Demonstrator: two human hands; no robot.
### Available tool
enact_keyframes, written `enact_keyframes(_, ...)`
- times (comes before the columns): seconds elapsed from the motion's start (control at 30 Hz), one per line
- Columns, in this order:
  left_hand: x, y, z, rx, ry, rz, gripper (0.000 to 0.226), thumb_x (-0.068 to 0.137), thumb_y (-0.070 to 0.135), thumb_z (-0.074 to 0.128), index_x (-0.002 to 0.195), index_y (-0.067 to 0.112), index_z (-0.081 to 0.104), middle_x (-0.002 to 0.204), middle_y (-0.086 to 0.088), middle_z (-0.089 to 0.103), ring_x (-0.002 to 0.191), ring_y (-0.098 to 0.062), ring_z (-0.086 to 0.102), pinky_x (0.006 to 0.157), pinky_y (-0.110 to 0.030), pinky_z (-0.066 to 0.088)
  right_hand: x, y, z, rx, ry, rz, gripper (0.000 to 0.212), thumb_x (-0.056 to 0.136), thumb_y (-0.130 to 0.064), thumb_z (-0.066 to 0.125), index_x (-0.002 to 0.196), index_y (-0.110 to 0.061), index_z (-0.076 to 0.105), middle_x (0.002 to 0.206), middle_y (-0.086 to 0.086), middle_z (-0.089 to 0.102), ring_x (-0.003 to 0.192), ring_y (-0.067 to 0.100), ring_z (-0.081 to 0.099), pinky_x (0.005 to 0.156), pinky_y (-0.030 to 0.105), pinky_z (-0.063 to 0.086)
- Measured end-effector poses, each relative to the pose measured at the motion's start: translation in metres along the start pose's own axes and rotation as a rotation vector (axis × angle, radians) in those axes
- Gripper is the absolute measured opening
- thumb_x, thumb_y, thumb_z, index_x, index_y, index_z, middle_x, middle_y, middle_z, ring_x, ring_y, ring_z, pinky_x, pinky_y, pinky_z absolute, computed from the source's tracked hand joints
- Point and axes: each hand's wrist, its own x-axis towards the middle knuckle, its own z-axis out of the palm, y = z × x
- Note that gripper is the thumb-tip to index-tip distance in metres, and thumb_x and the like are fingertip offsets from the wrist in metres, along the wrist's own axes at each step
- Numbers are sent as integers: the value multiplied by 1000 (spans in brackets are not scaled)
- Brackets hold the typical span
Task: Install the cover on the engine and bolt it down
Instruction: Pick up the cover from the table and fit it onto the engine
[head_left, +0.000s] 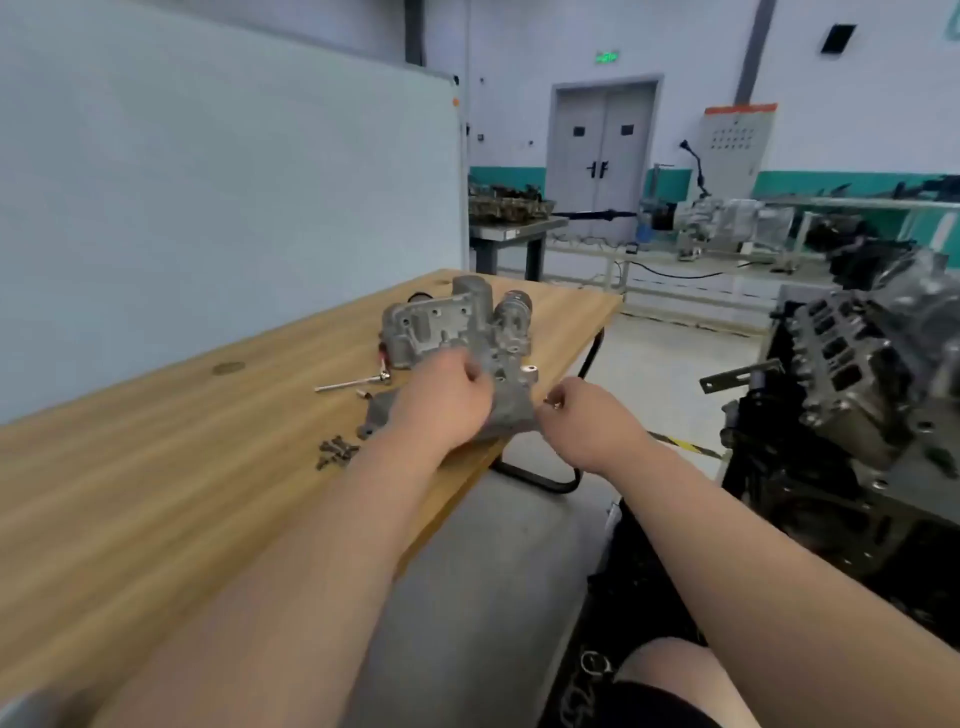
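Note:
A grey cast-metal cover (457, 327) with bolt holes and round bosses is held up above the right end of the wooden table (156, 493). My left hand (447, 400) grips its lower edge. My right hand (587, 421) pinches a small bolt (553, 402) just right of the cover's lower corner. The engine (857, 374) stands on a dark stand at the right, its grey head tilted toward me. Several dark bolts (336, 451) lie in a loose heap on the table, left of my left wrist.
A ratchet with extension (353, 383) lies on the table behind the bolts, beside a smaller grey part (379, 413). A whiteboard (228, 208) stands along the table's far side. Workbenches with engine parts line the back wall. Grey floor separates table and engine.

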Motion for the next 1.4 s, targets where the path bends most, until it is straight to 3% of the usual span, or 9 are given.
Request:
enact_keyframes(0.03, -3, -17, -13, 121, -11, -37, 12, 89, 31, 51, 91, 22, 60, 94, -3, 67, 81, -21, 62, 67, -35, 52, 6, -9, 9, -96, -39, 8, 39, 94, -38, 46, 123, -13, 51, 126, 13, 54, 111, 32, 53, 89, 38, 44)
enact_keyframes(0.1, -4, -58, -23, 413, -40, -109, 43, 82, 42, 55, 118, 17, 53, 119, -12, 58, 108, -32, 54, 89, -43, 49, 12, -18, 26, -309, -52, -73, 52, 94, -40, 45, 136, -11, 38, 139, 14, 40, 125, 35, 42, 99, 44, 39)
enact_keyframes(0.2, -13, -112, -21, 522, -256, -292, 118, 58, 75, 60, 150, 27, 4, 157, -10, 8, 142, -36, 9, 112, -50, 20, 17, -21, 51, -469, -66, -347, 59, 88, -35, 49, 141, -18, 31, 144, 9, 34, 133, 32, 33, 106, 45, 31)
enact_keyframes(0.27, -17, -132, -9, 537, -332, -365, 134, 52, 87, 55, 148, 28, -18, 158, -6, -18, 144, -36, -13, 114, -55, 4, 22, -18, 60, -541, -109, -441, 65, 87, -36, 51, 145, -20, 28, 146, 7, 32, 134, 31, 31, 110, 45, 26)
enact_keyframes(0.37, -17, -145, 0, 502, -234, -385, 121, 63, 86, 48, 151, 25, -9, 160, -6, -7, 145, -34, -5, 115, -54, 5, 32, -18, 73, -635, -110, -497, 60, 89, -40, 52, 142, -20, 31, 145, 5, 35, 130, 31, 34, 108, 44, 28)
enact_keyframes(0.53, -16, -153, -4, 499, 57, -258, 68, 77, 63, 57, 134, 28, 47, 135, -4, 44, 127, -30, 36, 106, -43, 31, 53, -11, 70, -700, -3, -624, 45, 92, -46, 50, 131, -24, 41, 133, -1, 51, 122, 27, 43, 100, 40, 34)
enact_keyframes(0.67, -18, -161, -10, 440, 74, -267, 48, 78, 61, 62, 116, 32, 63, 118, -1, 50, 117, -26, 38, 100, -40, 36, 61, -7, 62, -711, -29, -674, 46, 89, -51, 53, 127, -27, 44, 131, -6, 54, 122, 23, 43, 96, 37, 35)
enact_keyframes(0.93, -18, -169, -6, 536, 147, -192, 37, 80, 60, 60, 103, 31, 63, 104, 3, 50, 108, -24, 39, 89, -38, 31, 57, 1, 63, -570, -14, -559, 33, 90, -43, 57, 117, -27, 46, 125, -6, 55, 117, 21, 45, 96, 35, 34)
enact_keyframes(1.4, 7, -152, -3, 940, -103, 24, 33, 97, 53, 28, 97, 30, 52, 101, 8, 65, 100, -15, 56, 86, -33, 32, 41, -3, 67, -510, -56, -482, 40, 94, -28, 51, 131, -19, 39, 141, 2, 43, 129, 27, 36, 107, 44, 32)
